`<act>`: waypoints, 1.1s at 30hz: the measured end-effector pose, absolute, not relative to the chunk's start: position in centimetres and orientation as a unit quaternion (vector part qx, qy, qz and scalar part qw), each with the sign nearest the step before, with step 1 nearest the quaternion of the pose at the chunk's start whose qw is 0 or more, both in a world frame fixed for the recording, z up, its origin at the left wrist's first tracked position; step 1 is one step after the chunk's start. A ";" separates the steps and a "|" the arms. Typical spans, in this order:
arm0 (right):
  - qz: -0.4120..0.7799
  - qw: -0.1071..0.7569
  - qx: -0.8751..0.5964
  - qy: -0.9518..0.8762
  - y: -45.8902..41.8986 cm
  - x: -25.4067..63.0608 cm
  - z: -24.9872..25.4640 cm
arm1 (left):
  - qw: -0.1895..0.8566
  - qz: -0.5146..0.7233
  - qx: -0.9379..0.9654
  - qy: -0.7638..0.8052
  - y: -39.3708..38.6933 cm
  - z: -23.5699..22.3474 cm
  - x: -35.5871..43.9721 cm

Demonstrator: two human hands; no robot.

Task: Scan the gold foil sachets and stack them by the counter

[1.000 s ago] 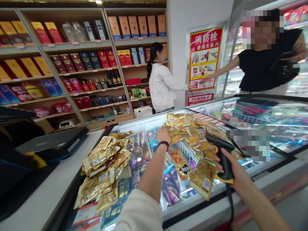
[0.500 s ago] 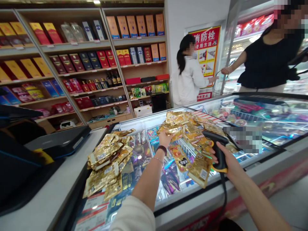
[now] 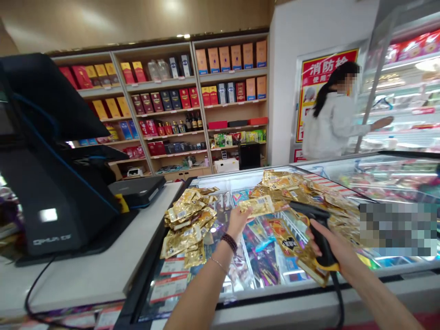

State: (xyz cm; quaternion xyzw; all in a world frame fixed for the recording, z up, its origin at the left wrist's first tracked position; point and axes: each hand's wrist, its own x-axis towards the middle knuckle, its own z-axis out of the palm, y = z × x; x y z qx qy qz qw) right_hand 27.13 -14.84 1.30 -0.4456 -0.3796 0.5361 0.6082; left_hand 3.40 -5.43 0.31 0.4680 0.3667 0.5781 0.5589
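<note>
Wooden shop shelving (image 3: 161, 81) stands behind a long glass-topped chest freezer (image 3: 275, 298), heaped with crinkled gold foil pouches (image 3: 187, 224) left of the fingers. The left hand (image 3: 239, 223) grasps one flat gold foil pouch (image 3: 257, 206) at its edge; the right hand (image 3: 330, 247) clenches a black corded barcode scanner (image 3: 319, 229), its reading end hidden from view.
</note>
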 end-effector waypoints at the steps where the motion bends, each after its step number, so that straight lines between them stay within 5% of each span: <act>1: 0.538 0.603 -0.439 -0.392 -15.0 26.0 1.7 | 0.553 0.583 0.466 0.370 -5.9 0.7 2.3; 11: 0.493 0.542 -0.440 -0.519 -15.5 18.0 3.2 | 0.449 0.636 0.469 0.418 -8.8 2.4 -4.5; 33: 0.353 0.424 -0.512 -0.658 -17.6 14.5 3.1 | 0.464 0.643 0.445 0.417 -9.4 1.7 -5.7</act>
